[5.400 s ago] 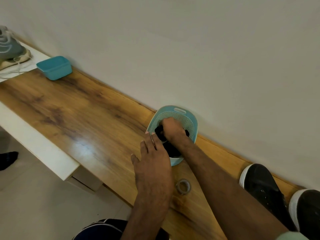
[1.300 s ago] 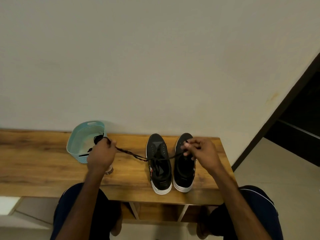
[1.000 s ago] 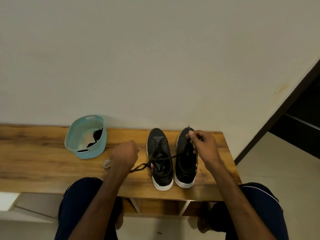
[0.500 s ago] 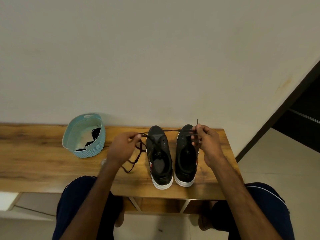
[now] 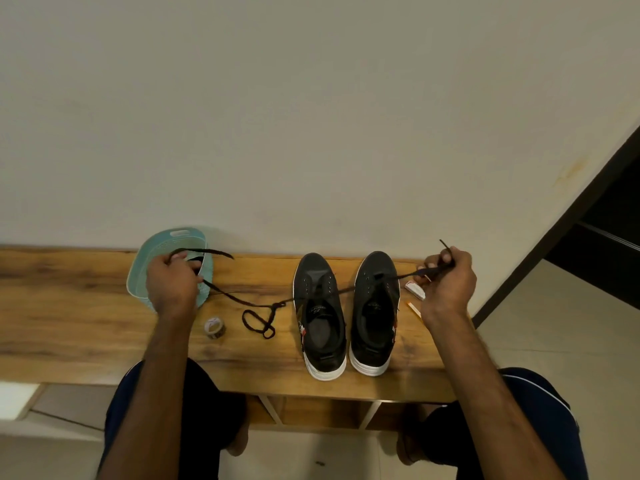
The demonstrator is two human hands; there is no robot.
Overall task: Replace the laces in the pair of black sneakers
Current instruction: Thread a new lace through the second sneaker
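Two black sneakers with white soles stand side by side on the wooden bench, toes to the wall: the left sneaker [image 5: 320,313] and the right sneaker [image 5: 374,310], both without laces. A black lace [image 5: 242,299] is stretched across above them. My left hand [image 5: 171,285] grips one end in front of the teal basket [image 5: 180,237]. My right hand [image 5: 446,282] grips the other end to the right of the shoes, its tip sticking up. A tangled loop of the lace [image 5: 258,320] hangs to the bench between basket and left sneaker.
A small roll of tape [image 5: 214,328] lies on the bench [image 5: 69,306] below the basket. A small white box [image 5: 415,289] and an orange-tipped stick [image 5: 414,308] lie right of the shoes. The wall runs behind the bench. My knees are below the bench's front edge.
Both hands have pulled apart: the left hand moved left to the basket, the right hand moved right past the right sneaker. The lace is now drawn out wide, with a knotted loop dropping onto the bench.
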